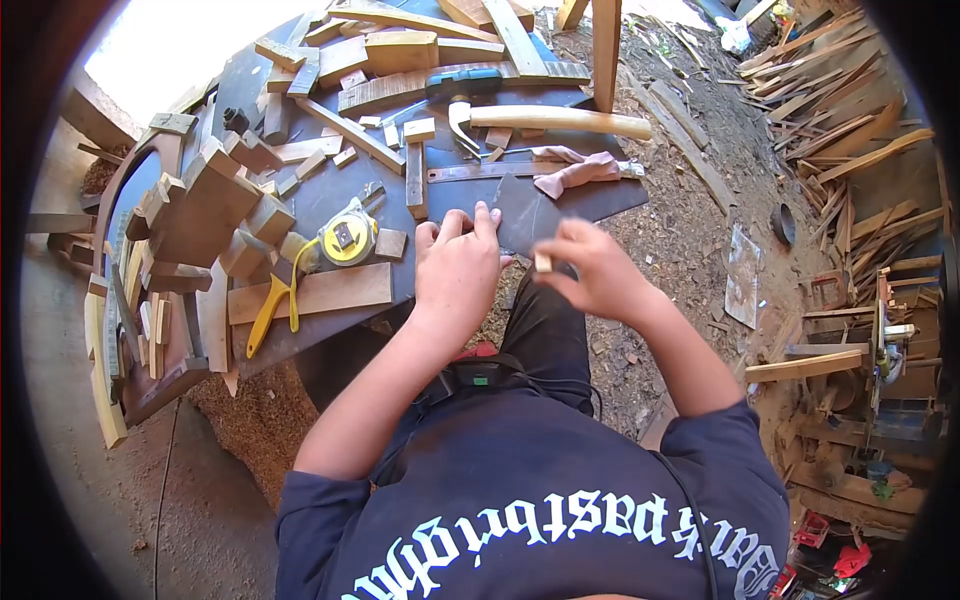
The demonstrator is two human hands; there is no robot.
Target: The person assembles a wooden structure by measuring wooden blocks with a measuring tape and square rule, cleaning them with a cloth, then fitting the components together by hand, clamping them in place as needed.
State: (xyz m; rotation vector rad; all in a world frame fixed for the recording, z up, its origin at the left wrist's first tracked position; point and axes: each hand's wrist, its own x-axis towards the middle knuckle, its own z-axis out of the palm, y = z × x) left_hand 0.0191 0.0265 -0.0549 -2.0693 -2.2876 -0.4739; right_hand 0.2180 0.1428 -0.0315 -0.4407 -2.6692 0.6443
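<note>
My left hand (460,265) rests at the table's front edge with its fingers spread, touching the near left corner of a dark flat sheet (527,212). Just right of the sheet, my right hand (590,268) is closed on a small wood block (543,262), whose pale end shows between thumb and fingers. To the left of my left hand lie a small block (391,244), a yellow tape measure (347,238) and a yellow-handled brush (270,312). Beyond the sheet are a metal ruler (470,172) and a crumpled pink cloth (578,172).
A hammer (560,121) and many wood pieces (400,50) lie on the dark table (330,190). A curved wooden frame (170,370) stands at left. Wood scraps (850,130) are heaped at right, above a machine (888,340). An upright post (606,55) stands behind the table.
</note>
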